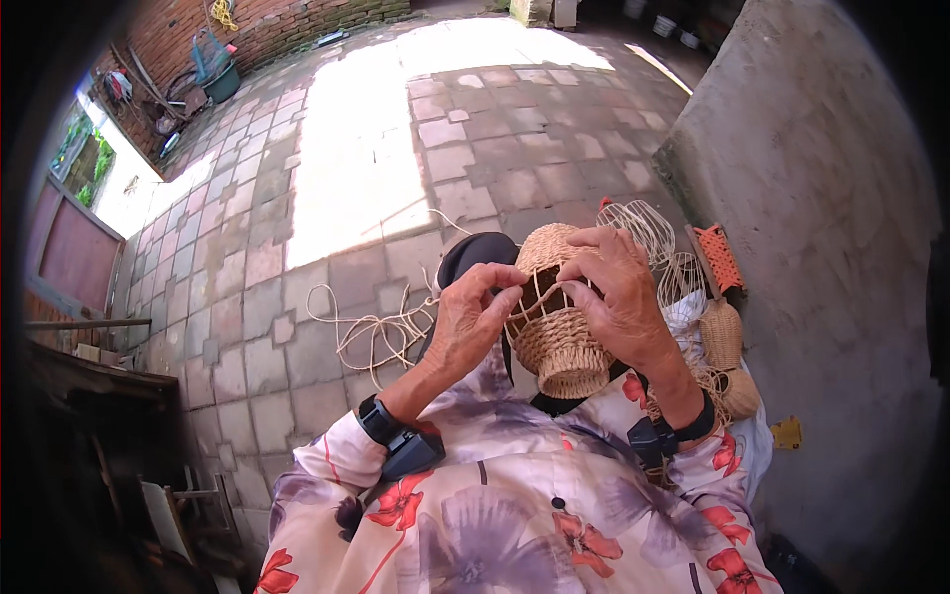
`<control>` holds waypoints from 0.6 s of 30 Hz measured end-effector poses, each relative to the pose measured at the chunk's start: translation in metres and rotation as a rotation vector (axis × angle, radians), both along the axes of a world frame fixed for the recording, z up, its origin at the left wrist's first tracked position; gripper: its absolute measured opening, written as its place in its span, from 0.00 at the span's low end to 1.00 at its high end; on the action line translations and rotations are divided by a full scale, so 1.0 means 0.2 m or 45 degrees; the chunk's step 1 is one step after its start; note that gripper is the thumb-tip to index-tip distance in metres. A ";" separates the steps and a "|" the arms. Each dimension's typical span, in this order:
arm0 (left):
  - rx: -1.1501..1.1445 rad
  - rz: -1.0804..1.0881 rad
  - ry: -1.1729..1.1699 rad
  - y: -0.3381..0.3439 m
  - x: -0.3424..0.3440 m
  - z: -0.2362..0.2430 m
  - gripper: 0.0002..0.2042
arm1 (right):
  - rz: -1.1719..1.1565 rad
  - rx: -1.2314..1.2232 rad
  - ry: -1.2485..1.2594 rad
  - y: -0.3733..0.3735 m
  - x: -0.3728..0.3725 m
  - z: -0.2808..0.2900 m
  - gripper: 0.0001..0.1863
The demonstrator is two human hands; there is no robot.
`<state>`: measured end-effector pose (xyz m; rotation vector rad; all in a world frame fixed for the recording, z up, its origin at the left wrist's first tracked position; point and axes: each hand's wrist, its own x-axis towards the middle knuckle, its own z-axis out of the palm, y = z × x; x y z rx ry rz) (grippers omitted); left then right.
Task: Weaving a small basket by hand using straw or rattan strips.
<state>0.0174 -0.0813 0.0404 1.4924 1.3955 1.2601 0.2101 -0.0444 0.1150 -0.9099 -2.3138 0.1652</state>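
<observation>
woven basket (559, 346), straw-coloured and partly worked, rests at the person's lap, tilted, with a gap of bare ribs across its middle. the left hand (465, 317) has thumb and fingertips brought narrowly together at the left side of that gap, touching the basket; whether they pinch a rib or the strand, i cannot tell. the right hand (623, 302) pinches a thin strand (540, 301) between thumb and bent fingers over the gap. both wrists wear dark bands, below the cuffs of a floral shirt (475, 535).

just beside the lap, on the left, loose cord (381, 337) lies tangled on the paved floor (237, 327). to the right are small woven pieces (720, 335), pale loops (643, 230) and an orange openwork piece (718, 257) near a grey wall (821, 247). farther off, sunlight crosses the paving; well beyond stand a green tub (223, 85) and a brick wall (287, 40).
</observation>
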 end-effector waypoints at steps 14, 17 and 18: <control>-0.038 -0.143 0.307 0.01 0.10 0.11 0.07 | -0.113 -0.090 0.125 0.07 0.05 -0.15 0.08; 0.260 -0.076 0.507 0.03 0.13 0.07 0.05 | -0.116 -0.078 -0.019 0.06 0.09 -0.11 0.11; 0.265 -0.083 0.508 0.04 0.14 0.07 0.05 | -0.125 -0.075 -0.017 0.05 0.10 -0.12 0.11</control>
